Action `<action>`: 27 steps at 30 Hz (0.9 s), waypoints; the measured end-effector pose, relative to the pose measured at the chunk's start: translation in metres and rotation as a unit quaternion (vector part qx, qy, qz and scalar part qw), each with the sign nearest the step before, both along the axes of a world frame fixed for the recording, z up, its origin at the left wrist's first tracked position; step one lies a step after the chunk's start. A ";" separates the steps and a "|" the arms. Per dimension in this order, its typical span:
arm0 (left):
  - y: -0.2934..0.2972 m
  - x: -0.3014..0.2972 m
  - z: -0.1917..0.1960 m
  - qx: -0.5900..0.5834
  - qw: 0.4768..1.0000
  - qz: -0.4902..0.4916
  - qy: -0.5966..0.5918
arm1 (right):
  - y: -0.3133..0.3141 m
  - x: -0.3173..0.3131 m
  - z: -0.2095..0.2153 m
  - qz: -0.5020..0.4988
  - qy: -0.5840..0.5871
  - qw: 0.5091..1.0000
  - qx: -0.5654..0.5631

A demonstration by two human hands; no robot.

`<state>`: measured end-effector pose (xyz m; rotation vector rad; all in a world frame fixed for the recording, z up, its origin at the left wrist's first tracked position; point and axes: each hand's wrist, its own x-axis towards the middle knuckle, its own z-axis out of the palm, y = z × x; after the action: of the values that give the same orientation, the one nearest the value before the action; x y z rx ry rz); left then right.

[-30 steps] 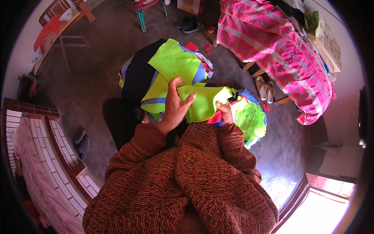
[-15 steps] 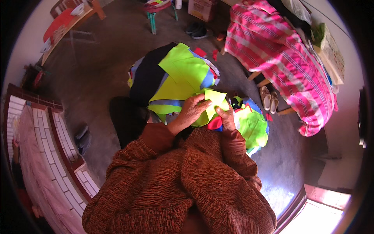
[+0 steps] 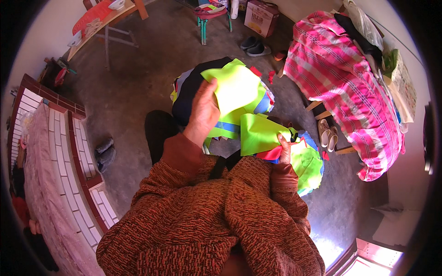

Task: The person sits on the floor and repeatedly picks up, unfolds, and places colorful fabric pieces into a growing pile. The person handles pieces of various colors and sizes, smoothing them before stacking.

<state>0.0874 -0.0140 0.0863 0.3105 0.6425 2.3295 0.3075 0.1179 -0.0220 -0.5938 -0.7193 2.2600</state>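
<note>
My left hand (image 3: 201,114) is raised in front of me, gripping the near edge of a neon yellow-green fabric piece (image 3: 235,87). That piece hangs over a pile of dark, yellow-green and blue cloth (image 3: 191,89) on the floor. My right hand (image 3: 283,147) stays low by my lap, fingers pinched on a second yellow-green fabric piece (image 3: 258,133) with red and blue scraps under it. More green fabric (image 3: 309,163) lies to the right of that hand. Both forearms are in a rust-brown knitted sweater.
A bed with a pink plaid cover (image 3: 350,87) stands at the right, with pale slippers (image 3: 327,133) beneath it. Dark shoes (image 3: 253,46) and a cardboard box (image 3: 261,17) lie ahead. A wooden table (image 3: 99,20) is far left. A white-tiled ledge (image 3: 69,152) runs along my left.
My left hand has lifted away from the right, carrying one yellow-green piece up and forward over the pile. The right hand has stayed low with the other piece.
</note>
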 end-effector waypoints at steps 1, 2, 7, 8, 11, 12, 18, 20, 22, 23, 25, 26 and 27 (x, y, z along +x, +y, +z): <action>-0.002 -0.007 0.004 0.019 0.999 0.019 -0.017 | 0.000 0.000 0.001 -0.002 -0.002 1.000 0.004; -0.005 -0.017 -0.002 0.022 0.999 0.043 -0.005 | 0.001 0.002 -0.002 0.005 -0.004 1.000 0.013; -0.025 -0.049 -0.074 -0.021 0.991 0.129 -0.016 | 0.003 0.000 -0.006 -0.004 -0.009 1.000 -0.014; -0.033 -0.051 -0.088 -0.050 0.990 0.125 -0.037 | 0.004 0.000 -0.008 0.001 -0.005 1.000 -0.021; -0.042 -0.051 -0.081 -0.088 0.991 0.072 -0.072 | 0.000 -0.001 0.000 0.000 -0.003 1.000 -0.005; -0.044 -0.050 -0.078 -0.100 0.990 0.055 -0.083 | 0.001 -0.001 -0.001 0.001 -0.008 1.000 -0.005; -0.036 -0.029 -0.071 -0.290 0.945 0.147 0.025 | 0.004 0.003 -0.004 0.028 0.003 0.999 0.035; -0.036 -0.024 -0.068 -0.330 0.930 0.160 0.014 | 0.004 0.003 -0.003 0.023 -0.002 0.999 0.043; -0.043 -0.024 -0.102 -0.313 0.928 0.156 0.129 | 0.000 0.003 0.004 0.028 -0.003 0.999 0.031; -0.048 -0.023 -0.119 -0.303 0.927 0.149 0.162 | -0.002 0.002 0.006 0.030 -0.003 0.999 0.024; -0.055 -0.017 -0.130 -0.279 0.924 0.134 0.227 | 0.000 0.002 0.002 0.014 0.008 1.000 0.000; -0.055 -0.014 -0.142 -0.275 0.913 0.147 0.261 | 0.001 0.001 -0.001 0.006 0.013 1.000 -0.012; -0.055 -0.010 -0.141 -0.273 0.918 0.148 0.246 | 0.003 0.002 -0.004 0.010 0.010 1.000 -0.014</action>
<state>0.0778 -0.0688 -0.0545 0.5722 1.6454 2.2278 0.3099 0.1213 -0.0265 -0.5788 -0.6866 2.2949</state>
